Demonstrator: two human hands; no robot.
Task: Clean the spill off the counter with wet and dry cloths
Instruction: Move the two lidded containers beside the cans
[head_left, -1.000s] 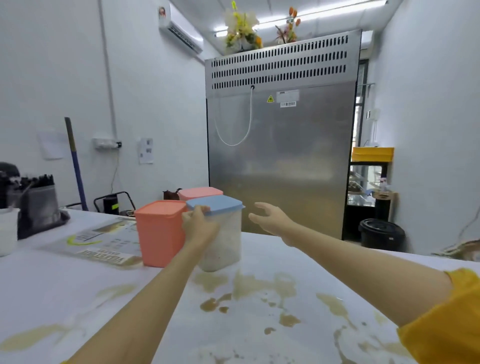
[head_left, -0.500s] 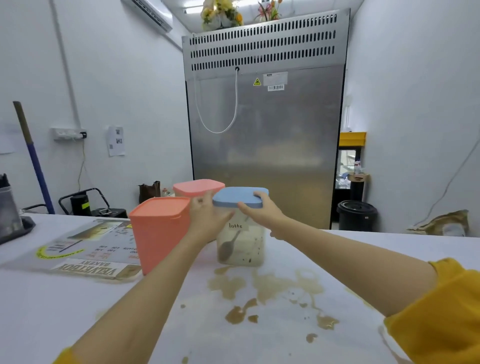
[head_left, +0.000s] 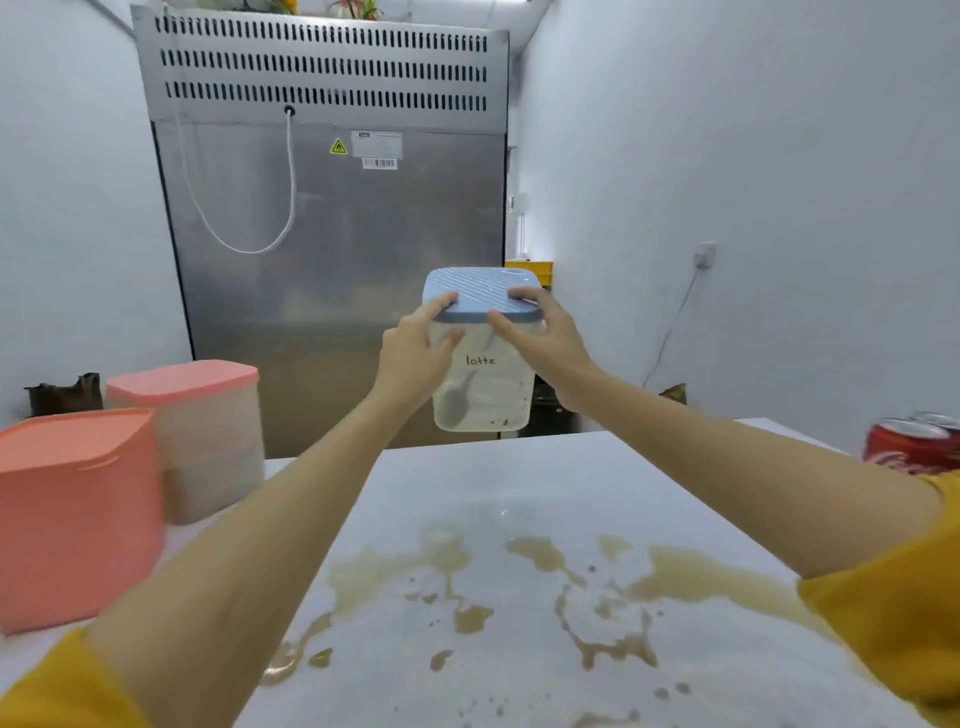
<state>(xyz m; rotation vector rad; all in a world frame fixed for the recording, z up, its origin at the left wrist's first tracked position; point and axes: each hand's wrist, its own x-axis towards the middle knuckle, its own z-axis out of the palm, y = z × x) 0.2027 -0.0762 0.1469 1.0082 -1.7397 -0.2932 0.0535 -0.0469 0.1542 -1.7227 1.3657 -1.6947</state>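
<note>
Two hands hold the blue-lidded container (head_left: 480, 364) up in the air beyond the far edge of the worktop (head_left: 519, 483), well above the surface. The left hand (head_left: 415, 353) curls round its left wall with the thumb on the lid's rim; the right hand (head_left: 540, 338) wraps the right side with fingers over the lid (head_left: 478, 293). Each grip is closed on the container, firm on both sides. Its translucent wall reads "latte", and a spoon-like shape shows dimly inside.

Half a second ago this container stood on the worktop at the head of the spill, the left hand already on it and the right just closing on its lid; a moment before that only the left hand touched it. Now it is lifted clear, so the patch it sat on is open to wiping.

The spill (head_left: 545, 587) itself, brown puddles and splashes, spreads across the near worktop below the arms, untouched. By my judgement the clearing step is under way and the cleaning proper has not begun: no cloth, wet or dry, shows anywhere in view.

Left of the spill stand a pink container (head_left: 72, 509) and, behind it, a pink-lidded container (head_left: 208, 436). At the right edge sit red drink cans (head_left: 909, 441). A steel refrigerator (head_left: 332, 234) fills the background.
</note>
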